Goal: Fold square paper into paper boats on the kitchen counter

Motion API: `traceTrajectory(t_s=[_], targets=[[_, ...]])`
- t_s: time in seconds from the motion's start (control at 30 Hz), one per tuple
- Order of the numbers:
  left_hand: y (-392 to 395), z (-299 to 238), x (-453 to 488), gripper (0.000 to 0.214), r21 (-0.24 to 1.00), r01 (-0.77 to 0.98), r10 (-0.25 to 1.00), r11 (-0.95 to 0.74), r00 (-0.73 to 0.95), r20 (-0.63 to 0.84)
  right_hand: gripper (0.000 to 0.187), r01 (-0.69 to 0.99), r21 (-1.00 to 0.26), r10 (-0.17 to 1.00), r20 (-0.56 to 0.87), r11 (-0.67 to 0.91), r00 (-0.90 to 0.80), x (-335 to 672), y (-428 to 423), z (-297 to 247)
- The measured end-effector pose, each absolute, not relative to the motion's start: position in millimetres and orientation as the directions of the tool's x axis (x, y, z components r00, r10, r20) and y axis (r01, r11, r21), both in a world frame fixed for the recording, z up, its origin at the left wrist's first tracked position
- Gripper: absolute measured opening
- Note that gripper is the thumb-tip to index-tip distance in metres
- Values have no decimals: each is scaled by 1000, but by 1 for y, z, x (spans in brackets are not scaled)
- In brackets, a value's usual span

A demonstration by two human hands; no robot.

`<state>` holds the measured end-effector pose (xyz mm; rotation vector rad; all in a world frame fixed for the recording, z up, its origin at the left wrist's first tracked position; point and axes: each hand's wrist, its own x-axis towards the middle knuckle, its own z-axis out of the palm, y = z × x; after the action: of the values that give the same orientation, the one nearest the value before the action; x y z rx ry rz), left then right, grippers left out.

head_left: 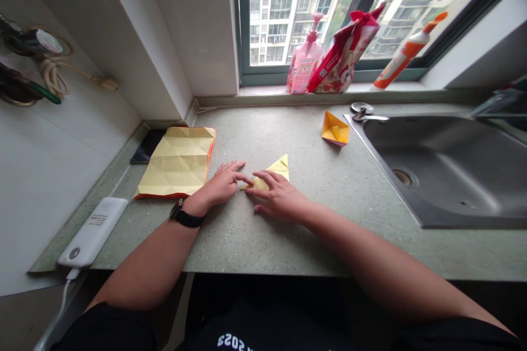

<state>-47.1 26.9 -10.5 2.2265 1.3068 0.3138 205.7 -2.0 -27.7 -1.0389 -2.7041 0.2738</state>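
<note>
Two hands meet on a small yellow paper [276, 169] at the middle of the counter [313, 241]. The left hand [224, 182] lies flat with its fingertips on the paper's left corner. The right hand [280, 197] covers the near part with its fingers spread and pressed down. Neither hand grips anything, and they touch at the fingertips. The paper is folded to a triangle, its point sticking out to the far right. A black watch [185, 215] sits on the left wrist.

The only readable writing is "2023", upside down on the dark shirt [233, 341] at the near edge. Print on the white power bank [94, 230] and the labels on the sill are too small to read.

Left of the hands lies a creased yellow sheet [179, 162], near but apart, with a dark phone [147, 145] partly under its far left corner. The power bank sits at the near left, close to the counter's edge. To the far right stands a folded orange-yellow paper [335, 130], just beside the rim of the sink [444, 175].

On the sill stand a pink pump bottle [303, 63], a red pouch [343, 55] and an orange-and-white bottle [405, 54] — the last two leaning.

Bare counter lies between the hands and the sink, and from the hands to the sill — the forearms cross the near edge.
</note>
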Motion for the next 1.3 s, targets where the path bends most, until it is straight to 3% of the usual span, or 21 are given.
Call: traceTrajectory(t_s=[0.27,0.4,0.53,0.7,0.87,1.3], targets=[[25,-6,-42,38,552,749,878,-367,475,-61,60,656,-240,693,126,715,-710,195,-6,-32],[23,-6,-41,30,553,751,886,-360,461,-50,44,599,-281,653,162,750,-740,209,1,-28],[19,-5,-40,21,557,740,890,-376,456,-4,18,516,-367,622,288,774,-728,228,12,-21],[19,-5,-38,16,561,739,887,-373,461,-17,24,643,-450,779,452,620,-434,258,42,-15],[23,-10,-37,18,559,735,882,-385,471,-11,25,770,-493,905,337,405,-260,286,67,-21],[20,-10,-35,13,568,727,890,-386,456,21,27,827,-283,869,257,486,-423,275,59,-31]])
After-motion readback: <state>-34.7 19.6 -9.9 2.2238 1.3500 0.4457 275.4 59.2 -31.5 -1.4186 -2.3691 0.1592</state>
